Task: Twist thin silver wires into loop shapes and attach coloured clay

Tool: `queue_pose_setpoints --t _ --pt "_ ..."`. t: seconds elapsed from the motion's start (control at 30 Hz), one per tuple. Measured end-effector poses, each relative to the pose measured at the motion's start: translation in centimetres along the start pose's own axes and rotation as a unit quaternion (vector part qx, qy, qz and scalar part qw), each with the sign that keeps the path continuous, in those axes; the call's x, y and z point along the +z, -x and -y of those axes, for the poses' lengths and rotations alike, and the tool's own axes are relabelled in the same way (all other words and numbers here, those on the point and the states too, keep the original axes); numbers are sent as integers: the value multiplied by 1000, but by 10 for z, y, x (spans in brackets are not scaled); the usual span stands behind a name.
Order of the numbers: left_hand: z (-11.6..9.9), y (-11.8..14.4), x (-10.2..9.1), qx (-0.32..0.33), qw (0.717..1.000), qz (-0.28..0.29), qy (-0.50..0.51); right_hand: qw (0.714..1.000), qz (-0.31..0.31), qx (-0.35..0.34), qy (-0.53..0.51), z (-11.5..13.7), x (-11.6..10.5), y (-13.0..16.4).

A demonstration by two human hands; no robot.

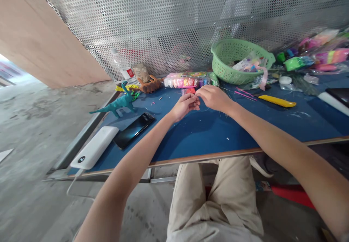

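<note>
Two hands meet fingertip to fingertip over a blue table, working something very small.

The left hand (184, 106) and the right hand (213, 97) are both curled, thumbs and forefingers pinched together at one spot just above the blue tabletop (207, 133); whatever they pinch is too small to make out, though a thin pale wire or thread seems to loop beneath them. I judge this a fine joining or threading step, and any next move calls for a steady, precise pinch. Just behind the hands lies a clear plastic pack of coloured modelling-clay blocks (187, 80). To the right, a round green plastic basket (228, 54) holds small packets and wrappers. To the left stand a teal toy dinosaur (120, 103) and a brown toy dinosaur (149, 84), then a black phone (134, 129) beside a white power bank (94, 147).
</note>
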State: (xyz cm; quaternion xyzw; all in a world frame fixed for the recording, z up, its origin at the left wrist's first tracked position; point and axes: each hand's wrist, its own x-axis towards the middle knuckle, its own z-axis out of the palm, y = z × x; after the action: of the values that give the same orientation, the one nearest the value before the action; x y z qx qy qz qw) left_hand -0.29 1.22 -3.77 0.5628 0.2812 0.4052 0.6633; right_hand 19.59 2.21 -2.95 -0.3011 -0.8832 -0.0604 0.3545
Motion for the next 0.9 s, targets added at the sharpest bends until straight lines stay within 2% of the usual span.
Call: queue_pose_setpoints --t 0.1,0.2,0.33,0.47,0.67,0.9 --pt "-2 1 -2 5 1000 0 -5 984 -3 91 -150 -2 0 3" --pt "-3 1 -6 9 1000 21 -20 948 46 164 -269 -8 -1 6" --pt "-1 0 -13 17 997 45 -65 915 97 185 -347 -12 -3 7" --pt "2 -1 -19 36 989 55 -132 895 143 199 -373 -9 -4 7" --pt "-3 2 -23 99 956 69 -269 910 165 175 -338 -11 -3 7" --pt "-12 4 -28 101 924 66 -363 930 166 173 -278 -12 3 5"
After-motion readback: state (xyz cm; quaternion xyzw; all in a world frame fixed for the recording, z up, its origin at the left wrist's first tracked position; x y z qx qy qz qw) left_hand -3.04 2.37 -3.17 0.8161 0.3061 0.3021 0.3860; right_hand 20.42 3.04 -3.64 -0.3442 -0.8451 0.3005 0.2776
